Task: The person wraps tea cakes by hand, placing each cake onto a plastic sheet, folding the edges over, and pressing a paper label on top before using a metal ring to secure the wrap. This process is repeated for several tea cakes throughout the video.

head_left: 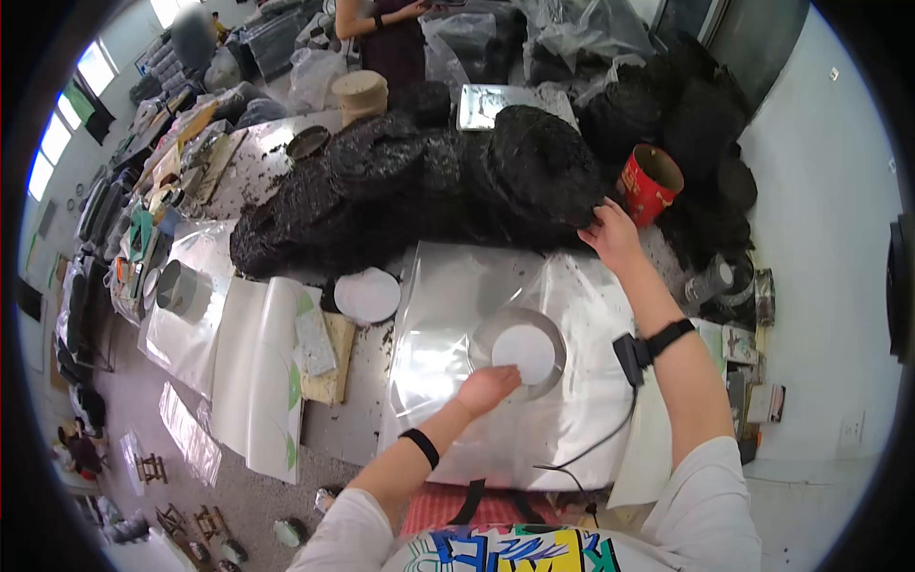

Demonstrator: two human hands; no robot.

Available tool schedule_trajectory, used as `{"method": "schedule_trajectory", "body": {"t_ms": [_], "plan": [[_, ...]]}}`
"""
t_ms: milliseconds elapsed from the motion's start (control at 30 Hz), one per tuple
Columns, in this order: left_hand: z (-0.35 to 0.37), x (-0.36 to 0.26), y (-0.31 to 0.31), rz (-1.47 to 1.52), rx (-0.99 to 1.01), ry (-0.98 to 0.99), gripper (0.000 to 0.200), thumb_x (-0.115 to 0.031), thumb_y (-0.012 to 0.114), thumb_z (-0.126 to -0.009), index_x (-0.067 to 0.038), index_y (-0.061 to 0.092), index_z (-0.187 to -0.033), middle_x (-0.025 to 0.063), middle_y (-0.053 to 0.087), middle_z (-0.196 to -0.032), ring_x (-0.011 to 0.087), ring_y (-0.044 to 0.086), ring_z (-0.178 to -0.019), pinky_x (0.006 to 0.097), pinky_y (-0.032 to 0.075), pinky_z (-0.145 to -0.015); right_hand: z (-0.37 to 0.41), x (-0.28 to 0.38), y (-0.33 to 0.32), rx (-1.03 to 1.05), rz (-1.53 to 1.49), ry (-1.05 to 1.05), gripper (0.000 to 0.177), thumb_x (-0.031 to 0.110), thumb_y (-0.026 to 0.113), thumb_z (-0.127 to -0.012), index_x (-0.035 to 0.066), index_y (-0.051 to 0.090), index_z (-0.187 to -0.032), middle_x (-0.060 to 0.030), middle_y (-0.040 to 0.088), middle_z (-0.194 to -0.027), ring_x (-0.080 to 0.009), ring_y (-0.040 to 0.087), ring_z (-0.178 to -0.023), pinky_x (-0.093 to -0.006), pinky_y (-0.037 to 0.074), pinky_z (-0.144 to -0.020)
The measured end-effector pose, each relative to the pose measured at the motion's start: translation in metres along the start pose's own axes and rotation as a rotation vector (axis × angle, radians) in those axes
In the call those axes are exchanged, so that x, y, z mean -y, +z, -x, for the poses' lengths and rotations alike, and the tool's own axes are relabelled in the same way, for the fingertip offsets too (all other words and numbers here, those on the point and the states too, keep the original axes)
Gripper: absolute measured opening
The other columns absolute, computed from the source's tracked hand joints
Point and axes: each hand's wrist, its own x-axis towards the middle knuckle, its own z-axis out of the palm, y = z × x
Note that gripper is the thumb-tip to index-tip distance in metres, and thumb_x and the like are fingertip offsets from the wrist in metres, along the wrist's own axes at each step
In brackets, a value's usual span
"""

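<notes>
My left hand [490, 389] rests at the lower left edge of a white round disc [523, 354], its fingers close together. The disc lies inside a metal ring [556, 377] on clear plastic sheeting [438, 315]. At the upper right, my right hand [610, 234] touches the lower right edge of a large dark fibrous bundle [543, 167]; the thumb and fingers are bent at it, and what lies between them is too small to make out. A red can [650, 181] stands just beyond that hand.
More dark bundles [372, 157] line the table's back. Left are a second white disc [367, 296], a wooden board [329, 367], a rolled sheet [253, 372] and a grey metal ring [181, 288]. A cable [610, 434] hangs by my right wrist. A person [391, 33] stands behind.
</notes>
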Motion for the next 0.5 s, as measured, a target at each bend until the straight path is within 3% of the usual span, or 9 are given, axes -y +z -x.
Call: {"method": "schedule_trajectory", "body": {"t_ms": [33,100,133,167,233,300,333,467,500], "plan": [[0.001,0.006,0.001,0.041,-0.022,0.038,0.023,-0.019,0.062,-0.086,-0.005,0.062,-0.103,0.0100,0.065,-0.112,0.0269,0.064,-0.099,0.0360,0.054,-0.081,0.027,0.005,0.003,-0.029,0.093,-0.060,0.042,0.010,0.048,-0.090,0.007,0.044,-0.131,-0.0074,0.062,-0.096,-0.0194,0.061,-0.084,-0.0380,0.052,-0.077],[-0.005,-0.010,-0.040,0.289,-0.060,-0.194,0.040,-0.024,0.066,-0.085,-0.008,0.059,-0.121,0.0111,0.062,-0.119,0.0306,0.060,-0.108,0.0390,0.050,-0.091,0.066,-0.008,-0.017,-0.007,0.204,-0.042,0.056,0.010,0.048,-0.090,0.007,0.030,-0.143,-0.0090,0.062,-0.100,-0.0176,0.061,-0.086,-0.0352,0.053,-0.074],[-0.012,-0.023,-0.063,0.505,-0.061,-0.631,0.039,-0.025,0.062,-0.088,-0.008,0.059,-0.123,0.0127,0.062,-0.122,0.0278,0.057,-0.116,0.0354,0.046,-0.096,0.088,-0.020,-0.030,-0.027,0.279,-0.052,0.056,0.010,0.048,-0.090,0.008,0.031,-0.143,-0.0093,0.061,-0.101,-0.0170,0.061,-0.085,-0.0341,0.053,-0.073],[-0.013,-0.003,-0.044,1.105,-0.401,-0.888,0.050,-0.039,0.047,-0.097,-0.007,0.048,-0.135,0.0145,0.053,-0.133,0.0272,0.049,-0.126,0.0366,0.041,-0.101,0.112,-0.030,-0.041,-0.013,0.277,-0.002,0.058,0.010,0.049,-0.090,0.009,0.029,-0.144,-0.0085,0.061,-0.101,-0.0158,0.061,-0.085,-0.0333,0.054,-0.072],[-0.030,-0.009,-0.087,1.430,-0.715,-0.964,0.065,-0.048,0.030,-0.100,-0.007,0.022,-0.149,0.0146,0.040,-0.144,0.0270,0.042,-0.131,0.0417,0.035,-0.105,0.161,-0.060,-0.053,-0.069,0.397,0.036,0.062,0.007,0.051,-0.090,0.010,0.026,-0.147,-0.0086,0.061,-0.099,-0.0149,0.060,-0.084,-0.0328,0.054,-0.072],[-0.040,-0.007,-0.086,1.295,-0.546,-1.021,0.063,-0.046,0.033,-0.100,-0.006,0.027,-0.147,0.0157,0.041,-0.143,0.0274,0.042,-0.131,0.0391,0.033,-0.107,0.193,-0.104,-0.072,-0.054,0.604,0.085,0.061,0.003,0.048,-0.090,0.010,0.027,-0.147,-0.0095,0.060,-0.099,-0.0144,0.059,-0.084,-0.0321,0.053,-0.071],[-0.042,-0.012,-0.080,0.800,-0.378,-0.999,0.062,-0.039,0.044,-0.099,0.001,0.030,-0.144,0.0217,0.037,-0.144,0.0323,0.035,-0.135,0.0387,0.032,-0.108,0.205,-0.126,-0.075,-0.037,0.578,0.064,0.060,0.002,0.046,-0.090,0.008,0.028,-0.146,-0.0085,0.058,-0.099,-0.0136,0.058,-0.082,-0.0303,0.052,-0.070],[-0.026,-0.005,-0.044,0.437,-0.392,-0.884,0.054,-0.017,0.054,-0.093,0.004,0.034,-0.139,0.0252,0.043,-0.133,0.0393,0.041,-0.124,0.0413,0.033,-0.106,0.214,-0.162,-0.083,-0.014,0.774,-0.105,0.062,0.010,0.049,-0.088,0.004,0.028,-0.146,-0.0191,0.055,-0.114,-0.0259,0.057,-0.098,-0.0395,0.047,-0.089],[-0.025,-0.003,-0.039,0.335,-0.364,-0.852,0.057,-0.014,0.056,-0.090,0.003,0.033,-0.140,0.0252,0.042,-0.134,0.0403,0.040,-0.124,0.0429,0.033,-0.105,0.210,-0.167,-0.086,-0.014,1.066,-0.070,0.065,0.014,0.052,-0.088,0.002,0.026,-0.146,-0.0227,0.049,-0.124,-0.0317,0.051,-0.108,-0.0424,0.040,-0.097]]}}
